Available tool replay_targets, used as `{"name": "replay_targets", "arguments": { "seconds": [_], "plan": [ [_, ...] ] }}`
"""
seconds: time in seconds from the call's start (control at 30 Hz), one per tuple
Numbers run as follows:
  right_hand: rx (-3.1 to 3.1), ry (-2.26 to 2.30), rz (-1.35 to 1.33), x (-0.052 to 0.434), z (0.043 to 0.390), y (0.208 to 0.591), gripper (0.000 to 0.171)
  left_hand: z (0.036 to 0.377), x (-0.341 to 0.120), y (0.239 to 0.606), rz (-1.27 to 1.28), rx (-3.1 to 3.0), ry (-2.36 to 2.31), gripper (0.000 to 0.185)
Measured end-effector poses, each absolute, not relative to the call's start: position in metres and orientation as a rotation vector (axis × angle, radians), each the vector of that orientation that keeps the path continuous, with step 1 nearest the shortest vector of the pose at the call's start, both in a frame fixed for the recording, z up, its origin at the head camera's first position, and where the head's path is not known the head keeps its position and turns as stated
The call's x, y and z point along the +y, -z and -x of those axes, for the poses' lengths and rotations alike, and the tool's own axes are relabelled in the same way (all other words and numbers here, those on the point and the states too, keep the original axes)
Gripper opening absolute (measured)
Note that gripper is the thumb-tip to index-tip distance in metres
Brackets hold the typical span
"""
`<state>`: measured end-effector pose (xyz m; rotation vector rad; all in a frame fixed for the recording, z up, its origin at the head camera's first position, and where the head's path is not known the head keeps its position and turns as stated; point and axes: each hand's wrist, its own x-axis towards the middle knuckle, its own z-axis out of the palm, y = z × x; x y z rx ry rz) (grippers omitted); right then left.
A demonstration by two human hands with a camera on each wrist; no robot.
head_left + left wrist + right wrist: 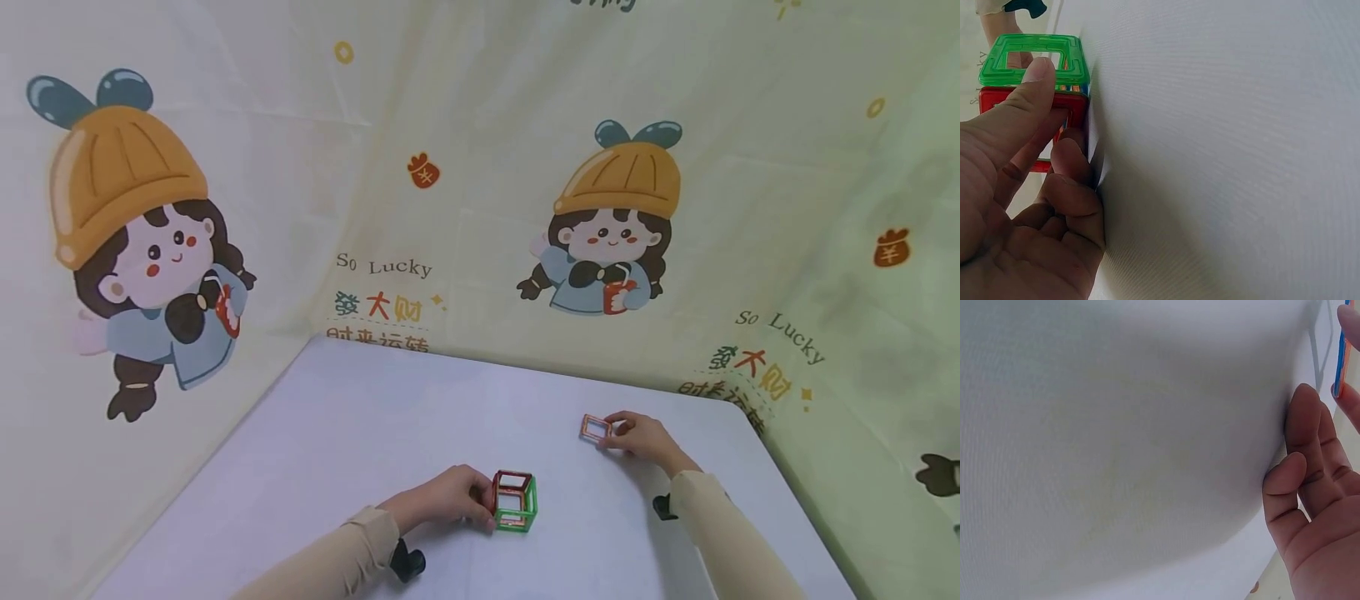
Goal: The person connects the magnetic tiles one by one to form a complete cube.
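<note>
A small cube of square magnetic frames point(514, 500), green and red, stands on the white table point(360, 433) near the front. My left hand point(457, 497) grips its left side; in the left wrist view the thumb point(1029, 94) lies on the green frame point(1035, 59) and a finger point(1069, 153) presses the red frame point(997, 100). My right hand point(637, 435) pinches one edge of an orange square frame point(596, 428), tilted up off the table farther back and right. In the right wrist view only an orange-and-blue edge of that frame point(1341, 350) shows between the fingertips.
A cream cloth printed with cartoon figures point(615, 225) hangs as walls behind and on both sides of the table. The table's right edge point(795, 500) runs close to my right forearm. Both arms wear beige sleeves point(720, 525).
</note>
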<state>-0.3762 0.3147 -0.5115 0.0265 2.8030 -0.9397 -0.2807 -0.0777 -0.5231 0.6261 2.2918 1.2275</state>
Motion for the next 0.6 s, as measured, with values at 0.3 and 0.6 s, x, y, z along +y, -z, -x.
{"name": "replay_targets", "arguments": {
  "seconds": [0.3,0.6],
  "plan": [
    [2.855,0.921,0.133,0.302,0.368,0.502,0.052,0.281,-0.078,0.522,-0.628,2.282,-1.235,0.02],
    [2.841,0.868,0.168,0.283,0.367,0.49,0.054,0.283,-0.08,0.52,-0.627,2.266,-1.249,0.02]
  ]
}}
